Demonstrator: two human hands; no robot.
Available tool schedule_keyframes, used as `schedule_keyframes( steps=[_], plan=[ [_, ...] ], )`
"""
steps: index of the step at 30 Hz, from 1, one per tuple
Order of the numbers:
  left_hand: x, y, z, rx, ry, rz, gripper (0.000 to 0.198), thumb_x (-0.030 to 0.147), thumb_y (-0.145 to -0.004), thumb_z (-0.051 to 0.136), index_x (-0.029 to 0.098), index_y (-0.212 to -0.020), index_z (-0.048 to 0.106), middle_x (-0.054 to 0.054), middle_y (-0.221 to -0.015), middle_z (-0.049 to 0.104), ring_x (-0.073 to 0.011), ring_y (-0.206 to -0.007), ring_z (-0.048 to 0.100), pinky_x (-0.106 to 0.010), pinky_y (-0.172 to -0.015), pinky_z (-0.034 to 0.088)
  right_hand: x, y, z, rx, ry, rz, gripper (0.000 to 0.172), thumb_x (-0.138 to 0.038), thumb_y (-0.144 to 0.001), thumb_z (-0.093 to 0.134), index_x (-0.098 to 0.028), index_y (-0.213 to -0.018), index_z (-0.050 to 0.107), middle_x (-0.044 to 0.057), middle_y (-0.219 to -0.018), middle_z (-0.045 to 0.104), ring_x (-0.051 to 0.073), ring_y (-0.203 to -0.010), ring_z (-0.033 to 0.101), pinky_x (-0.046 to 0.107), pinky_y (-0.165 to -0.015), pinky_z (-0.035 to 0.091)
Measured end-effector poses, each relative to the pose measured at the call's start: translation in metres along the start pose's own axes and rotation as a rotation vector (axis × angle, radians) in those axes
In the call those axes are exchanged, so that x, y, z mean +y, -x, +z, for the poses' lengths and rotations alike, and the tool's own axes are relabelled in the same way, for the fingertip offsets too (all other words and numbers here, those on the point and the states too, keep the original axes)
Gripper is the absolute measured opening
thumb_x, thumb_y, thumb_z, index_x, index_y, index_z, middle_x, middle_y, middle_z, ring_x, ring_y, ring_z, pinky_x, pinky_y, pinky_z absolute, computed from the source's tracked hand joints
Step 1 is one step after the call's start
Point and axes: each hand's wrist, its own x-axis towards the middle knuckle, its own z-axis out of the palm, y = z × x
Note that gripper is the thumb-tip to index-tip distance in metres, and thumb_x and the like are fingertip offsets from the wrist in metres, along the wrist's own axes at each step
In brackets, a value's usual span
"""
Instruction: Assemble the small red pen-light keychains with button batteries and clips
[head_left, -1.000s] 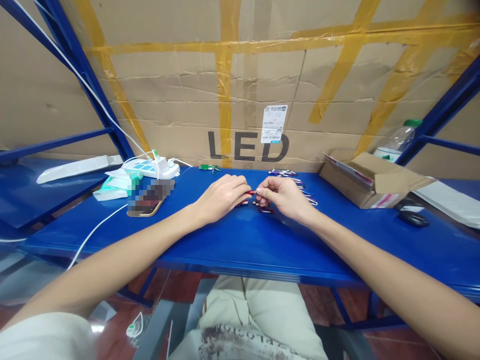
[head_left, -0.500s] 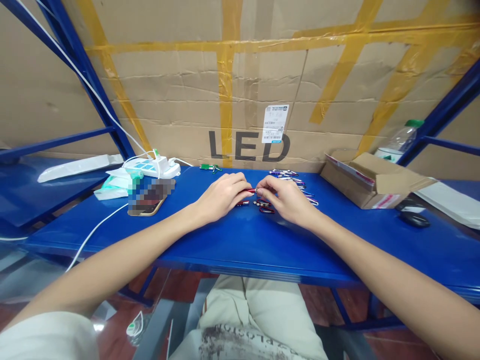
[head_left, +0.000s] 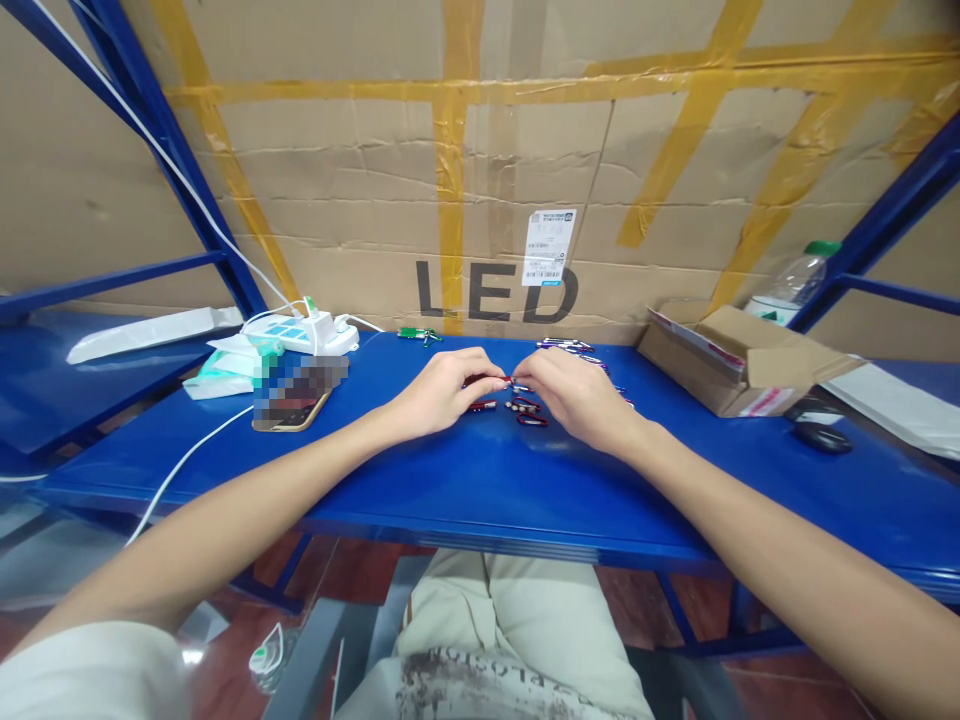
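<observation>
My left hand [head_left: 444,392] is closed on a slim red metal piece [head_left: 509,380] like a small penlight, thumb below and fingers over it; most of it is hidden. My right hand [head_left: 576,396] meets its tip from the right, thumb and fingers pinched together at the end. Beneath the hands on the blue table [head_left: 450,490] lie another red tube [head_left: 482,406], several small silvery pieces [head_left: 523,405] and a dark red carabiner-like clip [head_left: 532,421]. Partly covered by my right hand, a row of shiny coloured pieces [head_left: 566,346] extends behind it.
A green penlight-like piece [head_left: 418,335] lies by the cardboard wall [head_left: 360,200]. To the left are a phone [head_left: 294,405], a power strip [head_left: 319,333] with cables and a tissue pack [head_left: 225,372]. An opened carton [head_left: 731,365], a black mouse [head_left: 823,437] and a bottle [head_left: 799,280] stand right.
My left thumb has come into sight under the red piece. My right hand has rotated slightly, its fingers now lower around the tip. The pieces on the table stay put.
</observation>
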Motion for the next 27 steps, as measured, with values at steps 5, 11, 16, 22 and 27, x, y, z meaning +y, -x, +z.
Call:
schedule_keyframes(
  steps=[5,11,16,22,27],
  plan=[
    [-0.0009,-0.0001,0.0013,-0.009,0.004,0.026,0.027,0.031,-0.110,0.059,0.016,-0.110,0.081,-0.008,-0.102,0.077,-0.0209,-0.095,0.071,-0.032,-0.089,0.054,-0.0043,-0.0024,-0.0066,-0.008,0.037,-0.013,0.024,-0.018,-0.113,0.042,-0.022,-0.108,0.065,0.011,-0.101,0.071,0.027,-0.093,0.063,0.037,-0.081,0.050],
    [-0.0003,0.0003,-0.0004,0.004,-0.034,0.035,0.023,0.033,-0.109,0.063,0.018,-0.109,0.080,-0.006,-0.099,0.076,-0.0197,-0.091,0.071,-0.031,-0.086,0.055,-0.0046,-0.0028,-0.0047,0.017,0.006,-0.001,0.023,-0.021,-0.114,0.043,-0.022,-0.109,0.065,0.011,-0.102,0.073,0.026,-0.093,0.065,0.037,-0.081,0.050],
    [-0.0009,0.0051,-0.0001,0.028,-0.278,0.171,0.030,0.036,-0.115,0.052,0.016,-0.115,0.075,-0.010,-0.109,0.073,-0.0222,-0.101,0.070,-0.035,-0.092,0.055,-0.0049,-0.0037,0.0012,0.032,-0.142,0.130,0.016,-0.025,-0.113,0.050,-0.024,-0.106,0.064,0.008,-0.100,0.075,0.024,-0.089,0.068,0.035,-0.079,0.050],
    [-0.0020,0.0080,0.0004,0.010,-0.571,0.312,0.038,0.036,-0.117,0.043,0.013,-0.115,0.073,-0.012,-0.107,0.074,-0.0228,-0.093,0.067,-0.037,-0.085,0.051,-0.0070,-0.0061,0.0019,-0.037,-0.296,0.310,0.014,-0.028,-0.109,0.057,-0.024,-0.099,0.065,0.004,-0.092,0.076,0.022,-0.080,0.068,0.034,-0.074,0.047],
    [0.0009,0.0068,0.0003,0.018,-0.564,0.293,0.038,0.038,-0.117,0.043,0.014,-0.113,0.072,-0.013,-0.107,0.073,-0.0233,-0.094,0.067,-0.037,-0.086,0.052,-0.0097,-0.0095,0.0004,-0.025,-0.382,0.378,0.014,-0.029,-0.107,0.059,-0.023,-0.096,0.064,0.002,-0.088,0.074,0.021,-0.078,0.066,0.033,-0.073,0.046]
  ],
)
